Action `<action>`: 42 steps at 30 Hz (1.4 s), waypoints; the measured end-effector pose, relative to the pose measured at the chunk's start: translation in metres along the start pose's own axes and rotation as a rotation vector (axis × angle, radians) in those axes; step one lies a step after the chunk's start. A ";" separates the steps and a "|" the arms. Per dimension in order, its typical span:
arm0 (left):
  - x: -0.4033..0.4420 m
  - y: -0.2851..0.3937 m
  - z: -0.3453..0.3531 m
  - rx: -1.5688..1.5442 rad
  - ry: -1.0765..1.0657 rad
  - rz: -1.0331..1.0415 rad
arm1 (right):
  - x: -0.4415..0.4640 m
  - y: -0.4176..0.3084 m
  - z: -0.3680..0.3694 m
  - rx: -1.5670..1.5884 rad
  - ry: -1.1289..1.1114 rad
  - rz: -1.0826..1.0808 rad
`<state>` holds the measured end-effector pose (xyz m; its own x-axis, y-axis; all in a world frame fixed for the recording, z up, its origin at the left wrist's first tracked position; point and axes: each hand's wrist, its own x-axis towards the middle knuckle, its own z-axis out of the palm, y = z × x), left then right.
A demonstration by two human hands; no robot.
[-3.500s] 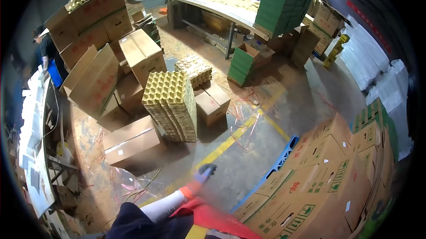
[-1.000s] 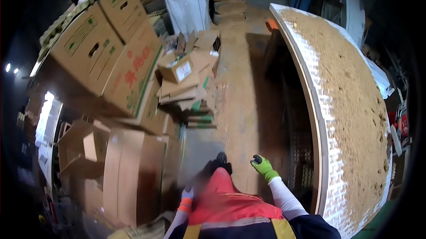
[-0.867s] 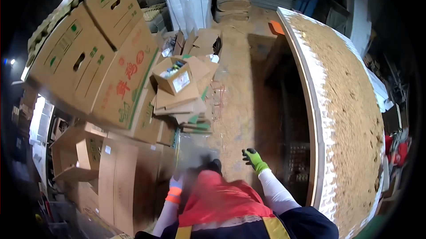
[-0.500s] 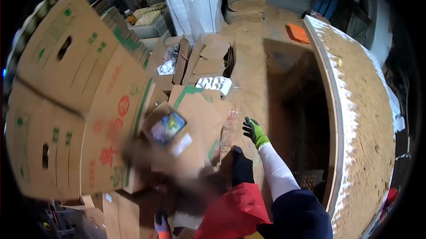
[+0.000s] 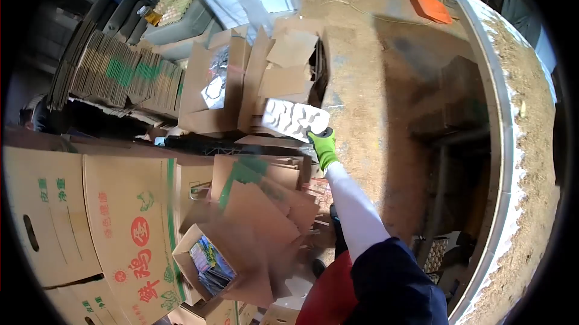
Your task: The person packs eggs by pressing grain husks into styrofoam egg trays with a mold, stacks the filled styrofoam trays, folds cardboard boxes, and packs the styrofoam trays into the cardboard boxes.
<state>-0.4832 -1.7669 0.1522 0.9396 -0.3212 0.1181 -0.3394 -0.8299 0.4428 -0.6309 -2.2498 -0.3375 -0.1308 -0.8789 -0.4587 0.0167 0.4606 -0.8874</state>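
Note:
My right hand [image 5: 323, 144], in a green and black glove, reaches forward with its fingers closed on the near right corner of a white moulded tray [image 5: 294, 119]. The tray has wavy bumps on its upper face and lies by the near edge of an open cardboard box [image 5: 289, 78]; I cannot tell whether it still rests on it. My left hand is out of view. Close by on the left is a small open carton [image 5: 206, 261] holding colourful printed packets [image 5: 211, 268], standing on loose cardboard sheets [image 5: 265, 216].
Large printed cartons [image 5: 132, 234] stack up at the left. Another open box [image 5: 211, 90] holds clear plastic wrapping, with flattened cardboard [image 5: 114, 72] behind. On the right runs a long white-edged bed [image 5: 525, 144] topped with brown crumbly material. An orange piece [image 5: 431, 6] lies on the dusty floor.
My right hand has moved forward and closed on the white tray. My left hand has gone out of view. The view has swung, and the small carton shows lower and clearer.

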 end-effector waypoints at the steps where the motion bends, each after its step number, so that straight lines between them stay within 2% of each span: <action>1: 0.005 0.020 0.002 -0.003 0.004 0.053 | -0.007 0.003 -0.004 0.121 0.125 -0.132; 2: 0.008 0.043 0.008 -0.026 -0.002 0.108 | -0.036 -0.034 -0.028 0.456 0.029 -0.099; 4: 0.004 0.107 0.030 -0.148 -0.113 0.251 | -0.080 -0.075 -0.087 0.504 -0.063 -0.086; 6: -0.012 0.152 0.040 -0.337 -0.326 0.516 | -0.142 -0.117 -0.143 0.574 -0.068 -0.225; 7: -0.011 0.149 0.078 -0.580 -0.403 0.395 | -0.171 -0.129 -0.172 0.561 -0.079 -0.236; 8: -0.032 0.146 0.101 -0.655 -0.637 0.397 | -0.201 -0.138 -0.201 0.544 -0.080 -0.248; 9: -0.050 0.160 0.128 -0.750 -0.769 0.520 | -0.231 -0.142 -0.224 0.549 -0.044 -0.275; 10: -0.066 0.162 0.154 -0.712 -0.838 0.689 | -0.263 -0.150 -0.250 0.462 0.006 -0.359; 12: -0.102 0.179 0.202 -0.741 -1.032 1.018 | -0.347 -0.180 -0.284 0.343 0.200 -0.391; 14: -0.169 0.219 0.166 -0.928 -1.555 0.364 | -0.422 -0.183 -0.332 -0.092 0.289 -0.571; 16: -0.213 0.218 0.169 -0.777 -1.853 0.795 | -0.488 -0.150 -0.362 -0.393 0.514 -0.719; 17: -0.235 0.216 0.169 -0.724 -1.976 1.017 | -0.524 -0.151 -0.368 -0.428 0.623 -0.714; 18: -0.259 0.200 0.180 -0.772 -2.280 0.533 | -0.554 -0.142 -0.374 -0.430 0.744 -0.659; 19: -0.283 0.183 0.191 -0.787 -2.442 -0.033 | -0.579 -0.126 -0.381 -0.455 0.838 -0.628; 20: -0.324 0.124 0.231 -0.793 -1.962 0.506 | -0.601 -0.109 -0.387 -0.475 0.924 -0.601; 21: -0.365 0.067 0.270 -0.563 -1.369 0.841 | -0.621 -0.097 -0.396 -0.511 1.004 -0.599; 24: -0.384 0.051 0.213 -0.747 -1.465 1.384 | -0.689 -0.079 -0.414 -0.493 1.149 -0.622; 26: -0.399 0.101 0.153 -0.733 -2.340 0.998 | -0.712 -0.063 -0.427 -0.469 1.141 -0.716; 27: -0.407 0.111 0.134 -0.683 -2.406 1.201 | -0.721 -0.057 -0.430 -0.403 1.186 -0.657; 30: -0.458 0.112 0.116 -0.671 -2.390 1.207 | -0.735 -0.052 -0.461 -0.486 1.374 -0.751; 32: -0.497 0.119 0.103 -0.671 -2.364 1.266 | -0.745 -0.045 -0.491 -0.451 1.400 -0.797; 34: -0.548 0.126 0.073 -0.561 -2.778 0.544 | -0.757 -0.045 -0.526 -0.481 1.449 -0.777; 35: -0.573 0.116 0.091 -0.623 -2.684 0.554 | -0.750 -0.028 -0.545 -0.552 1.565 -0.757; 36: -0.602 0.114 0.104 -0.545 -2.570 0.559 | -0.750 -0.011 -0.565 -0.563 1.599 -0.746; 37: -0.629 0.121 0.126 -0.539 -2.551 0.569 | -0.765 -0.017 -0.584 -0.508 1.542 -0.697; 40: -0.733 0.183 0.175 -0.765 -2.617 1.069 | -0.809 -0.017 -0.635 -0.506 1.421 -0.541; 41: -0.760 0.205 0.140 -0.798 -2.288 1.514 | -0.824 -0.017 -0.643 -0.456 1.415 -0.486; 42: -0.773 0.232 0.096 -0.725 -1.906 1.812 | -0.839 -0.017 -0.650 -0.404 1.400 -0.431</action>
<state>-1.2928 -1.7547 0.0784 -0.9420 -0.2402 0.2346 0.1208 0.4094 0.9043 -1.1660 -1.4395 0.0918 -0.8654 -0.2361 0.4421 -0.5012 0.4132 -0.7603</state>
